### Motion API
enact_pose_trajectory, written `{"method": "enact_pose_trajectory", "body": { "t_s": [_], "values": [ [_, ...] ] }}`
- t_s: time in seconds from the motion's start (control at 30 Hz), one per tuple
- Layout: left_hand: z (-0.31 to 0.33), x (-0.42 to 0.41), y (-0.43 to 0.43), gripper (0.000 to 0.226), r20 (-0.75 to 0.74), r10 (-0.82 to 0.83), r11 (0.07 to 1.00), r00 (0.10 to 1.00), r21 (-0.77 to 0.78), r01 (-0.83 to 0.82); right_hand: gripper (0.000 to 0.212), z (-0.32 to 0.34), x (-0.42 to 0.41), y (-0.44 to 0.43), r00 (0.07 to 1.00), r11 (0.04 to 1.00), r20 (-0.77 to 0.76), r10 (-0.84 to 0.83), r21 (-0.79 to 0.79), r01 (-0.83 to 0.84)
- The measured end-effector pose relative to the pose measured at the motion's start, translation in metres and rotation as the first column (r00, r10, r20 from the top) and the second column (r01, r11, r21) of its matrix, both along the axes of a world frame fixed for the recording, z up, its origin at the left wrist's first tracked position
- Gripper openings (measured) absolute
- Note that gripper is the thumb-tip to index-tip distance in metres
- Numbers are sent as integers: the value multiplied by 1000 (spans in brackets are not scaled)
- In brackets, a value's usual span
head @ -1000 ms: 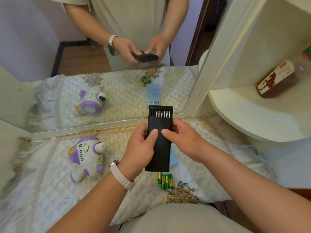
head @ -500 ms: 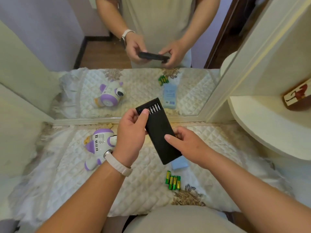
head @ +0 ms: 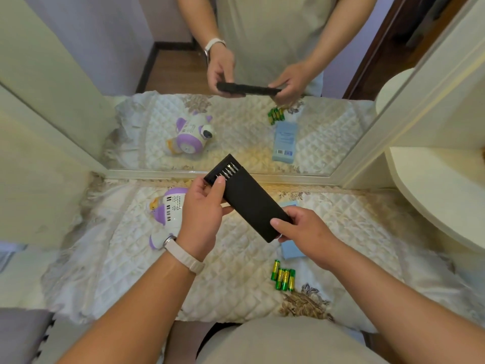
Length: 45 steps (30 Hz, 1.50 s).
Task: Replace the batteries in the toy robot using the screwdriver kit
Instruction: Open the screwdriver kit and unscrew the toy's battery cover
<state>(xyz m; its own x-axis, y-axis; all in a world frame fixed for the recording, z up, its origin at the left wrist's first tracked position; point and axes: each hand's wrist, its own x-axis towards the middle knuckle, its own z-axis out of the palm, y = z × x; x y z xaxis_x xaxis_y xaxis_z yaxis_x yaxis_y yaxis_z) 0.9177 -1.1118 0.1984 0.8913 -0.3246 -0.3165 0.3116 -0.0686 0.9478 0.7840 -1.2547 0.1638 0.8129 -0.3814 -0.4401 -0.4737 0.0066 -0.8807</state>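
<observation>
I hold a long black screwdriver kit case (head: 246,200) above the table, tilted with its far end to the left. Silver bits show in a row at that far end. My left hand (head: 204,214) grips the far end, thumb on top near the bits. My right hand (head: 301,229) pinches the near end. The white and purple toy robot (head: 168,208) lies on the quilted cloth (head: 126,253) to the left, partly behind my left hand. Several green and yellow batteries (head: 283,278) lie side by side below my right hand.
A light blue card or sleeve (head: 291,252) lies under my right hand. A mirror (head: 78,82) stands along the table's back edge and repeats the scene. A cream curved shelf (head: 441,195) juts out at the right.
The case has turned from upright to slanted, far end to the left. My left hand has slid up to the end with the bits, and the camera has swung so the toy sits closer to centre.
</observation>
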Motion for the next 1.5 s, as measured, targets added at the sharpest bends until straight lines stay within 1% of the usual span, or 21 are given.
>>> {"method": "enact_pose_trajectory", "body": {
  "t_s": [0.23, 0.43, 0.53, 0.63, 0.73, 0.83, 0.97, 1.03, 1.13, 1.23, 1.33, 1.43, 1.5],
  "values": [
    [0, 4, -6, 14, -34, 44, 999, 998, -26, -45, 6, 4, -15, -11, 1000, 1000, 7, 26, 12, -26],
    [1, 10, -17, 17, -61, 67, 995, 996, -65, -71, 7, 7, -24, -20, 1000, 995, 0, 29, 99, -29],
    [-1, 6, -26, 17, -59, 72, 994, 996, -77, -77, 8, 9, -27, -24, 999, 990, -28, 30, 136, -26],
    [-4, -1, -31, 12, -42, 3, 996, 999, -92, -7, 11, 13, -29, -27, 999, 985, -28, 39, 170, -34],
    [-5, -13, -34, 20, -39, -151, 984, 988, -101, 146, 9, 15, -28, -28, 999, 978, -12, -30, 206, 32],
    [-5, -20, -37, 21, -61, -225, 972, 972, -83, 220, 7, 19, -22, -28, 997, 982, -12, -72, 177, 73],
    [-6, -16, -39, 18, -31, -240, 970, 970, -52, 238, 9, 19, -20, -28, 997, 991, 0, -75, 109, 75],
    [-6, -13, -40, 18, -29, -225, 973, 974, -54, 223, 8, 20, -20, -28, 998, 995, 11, -64, 80, 62],
    [-8, -14, -44, 17, -58, -203, 977, 977, -72, 199, 11, 22, -23, -30, 998, 996, 18, -60, 66, 58],
    [-9, -3, -42, 13, -83, -120, 990, 989, -90, 113, 11, 20, -37, -35, 998, 999, -54, -14, 32, 15],
    [-12, 19, -32, 15, -47, -59, 997, 997, -53, 57, 14, 11, -57, -39, 990, 999, -138, 38, 20, -35],
    [-19, 29, -22, 16, -20, -56, 998, 998, -20, 56, 13, 2, -69, -42, 990, 999, -143, -11, 40, 17],
    [-23, 25, -17, 14, -27, -85, 996, 996, -4, 85, 12, -4, -69, -42, 988, 999, -151, -39, 14, 41]
  ]
}}
